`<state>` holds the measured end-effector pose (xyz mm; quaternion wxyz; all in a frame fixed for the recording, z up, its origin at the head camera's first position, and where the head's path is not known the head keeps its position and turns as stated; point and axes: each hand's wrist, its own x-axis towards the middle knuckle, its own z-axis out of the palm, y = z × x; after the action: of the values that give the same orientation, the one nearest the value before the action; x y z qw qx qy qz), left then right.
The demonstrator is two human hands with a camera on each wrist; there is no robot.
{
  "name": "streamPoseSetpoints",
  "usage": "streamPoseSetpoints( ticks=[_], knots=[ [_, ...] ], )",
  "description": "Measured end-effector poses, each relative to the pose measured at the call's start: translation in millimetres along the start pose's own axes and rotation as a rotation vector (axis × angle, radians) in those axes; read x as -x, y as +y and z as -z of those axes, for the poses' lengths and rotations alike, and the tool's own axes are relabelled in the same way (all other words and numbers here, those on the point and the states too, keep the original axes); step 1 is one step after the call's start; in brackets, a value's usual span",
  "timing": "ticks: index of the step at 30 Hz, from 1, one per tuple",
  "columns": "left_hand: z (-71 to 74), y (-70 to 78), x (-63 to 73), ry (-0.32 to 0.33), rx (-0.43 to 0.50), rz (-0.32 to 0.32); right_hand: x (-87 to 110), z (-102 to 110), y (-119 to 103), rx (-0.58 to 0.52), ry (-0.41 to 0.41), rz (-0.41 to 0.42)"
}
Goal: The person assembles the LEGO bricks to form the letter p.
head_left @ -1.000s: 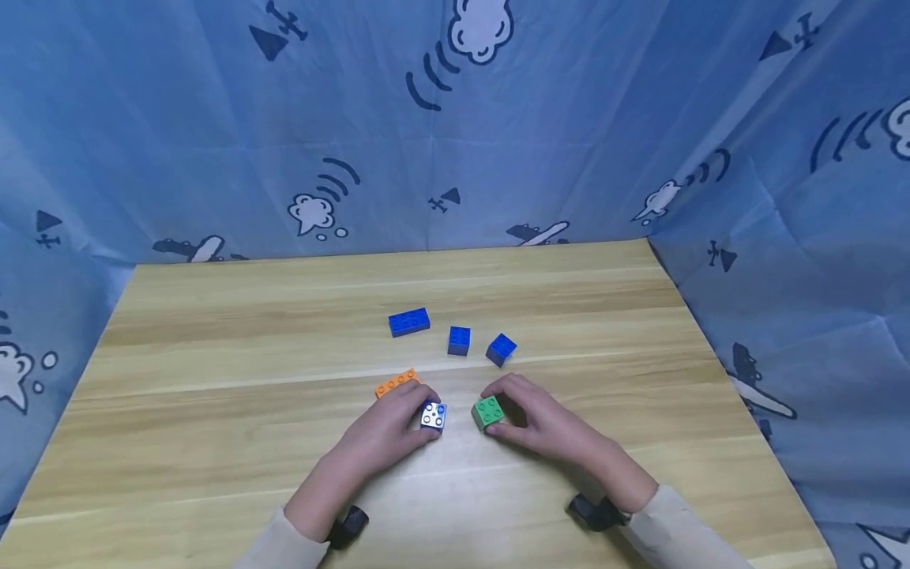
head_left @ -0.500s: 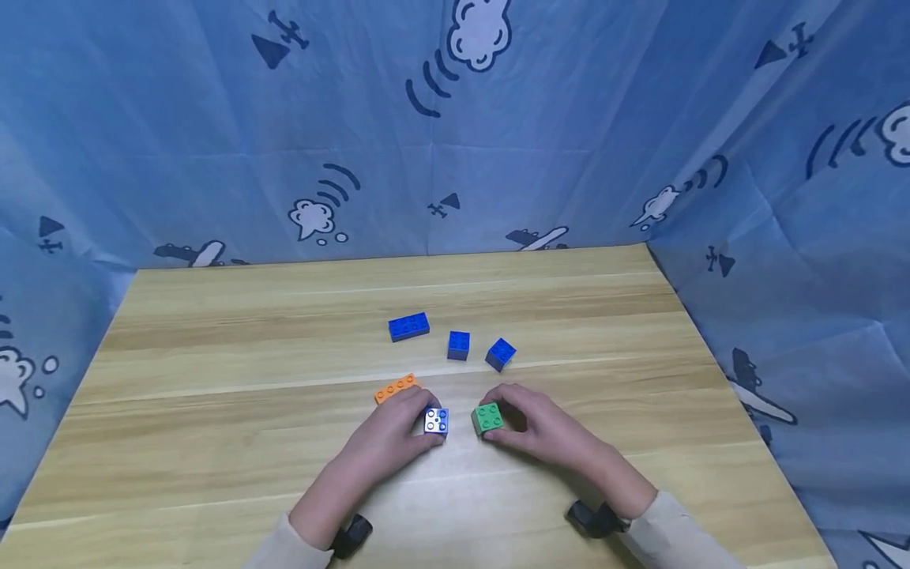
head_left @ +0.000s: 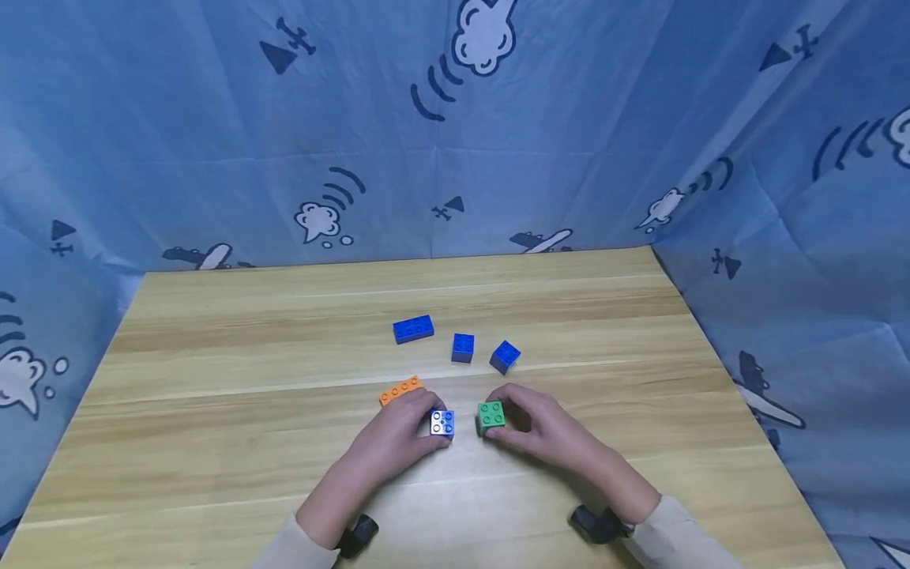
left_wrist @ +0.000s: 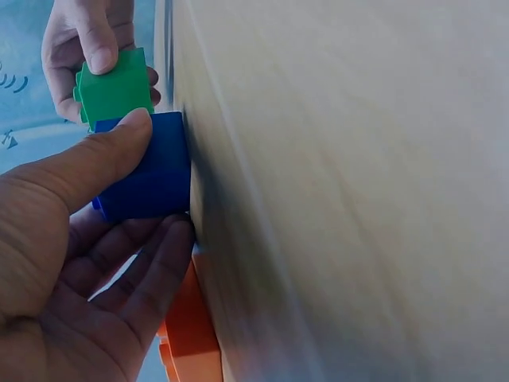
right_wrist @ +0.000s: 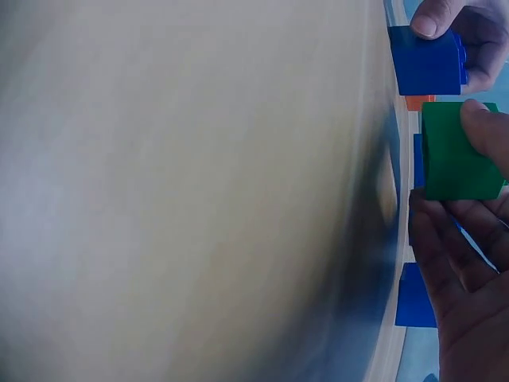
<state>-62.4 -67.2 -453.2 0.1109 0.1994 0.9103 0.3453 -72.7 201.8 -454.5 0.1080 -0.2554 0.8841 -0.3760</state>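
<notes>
Two hands and two toy bricks, near the middle of a wooden table. The left hand pinches a small blue brick, thumb on the near side and fingers on the far side; four studs show on the brick's top, half whitened by glare. The right hand grips a small green brick in the same way, its thumb and fingers clamped on opposite faces, with four studs uppermost. The held bricks are side by side and upright, blue to the left and green to the right, a narrow gap between them; from here I cannot tell whether both bases touch the wood. Just beyond the left hand lies an orange brick, set at a slant, one end partly covered by the fingers. Farther back are three loose pieces, well apart from the hands' grips: a long blue brick at left, a square blue brick in the middle, and a cornerwise blue brick at right. Pale sleeves cover the forearms, and a blue cloth printed with clouds and aeroplanes hangs behind the table and along its sides
</notes>
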Motion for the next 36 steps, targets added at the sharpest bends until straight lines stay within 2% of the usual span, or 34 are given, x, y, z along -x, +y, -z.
streamPoseSetpoints(
  ticks=[13,23,30,36],
  knots=[
    [-0.2,1.6,-1.6,0.031,0.029,0.024,-7.0,-5.5,-13.5,-0.075,0.069,0.040],
    [1.4,3.5,-2.0,0.030,0.049,0.039,-13.9,-7.9,-23.2,-0.086,0.067,0.095],
    [2.5,3.8,-0.4,0.029,0.057,0.038,-20.2,-11.3,-29.0,-0.097,0.067,0.177],
    [0.1,3.1,-1.3,0.040,0.058,0.040,-24.4,-11.9,-31.5,-0.089,0.054,0.184]
  ],
)
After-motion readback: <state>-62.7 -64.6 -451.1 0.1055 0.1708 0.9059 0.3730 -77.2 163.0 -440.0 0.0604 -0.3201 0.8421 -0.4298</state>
